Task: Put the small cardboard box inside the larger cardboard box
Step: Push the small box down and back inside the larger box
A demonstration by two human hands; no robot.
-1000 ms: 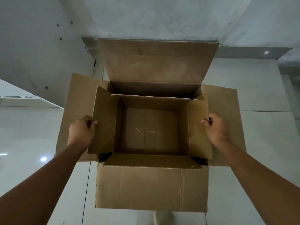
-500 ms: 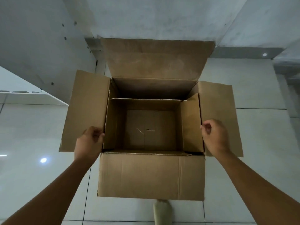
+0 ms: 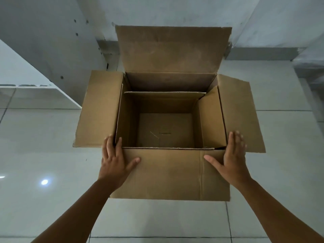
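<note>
The larger cardboard box (image 3: pixel 100 109) stands open on the tiled floor, its four flaps spread outward. The small cardboard box (image 3: pixel 212 120) sits inside it, also open, with its own flaps upright against the larger box's walls; a gap shows behind its far flap. Its bare bottom is visible. My left hand (image 3: pixel 115 160) rests flat on the near left corner of the larger box, fingers apart. At the near right corner my right hand (image 3: pixel 231 158) does the same, slightly blurred. Neither hand holds anything.
A grey wall (image 3: pixel 52 32) rises right behind the box, touching the far flap. A white ledge (image 3: pixel 35 97) juts out at the left. Glossy floor tiles (image 3: pixel 52 172) surround the box on the left, right and near sides.
The small box has sunk down into the larger box. Both hands have let go of its side flaps and now lie open on the larger box's near corners.
</note>
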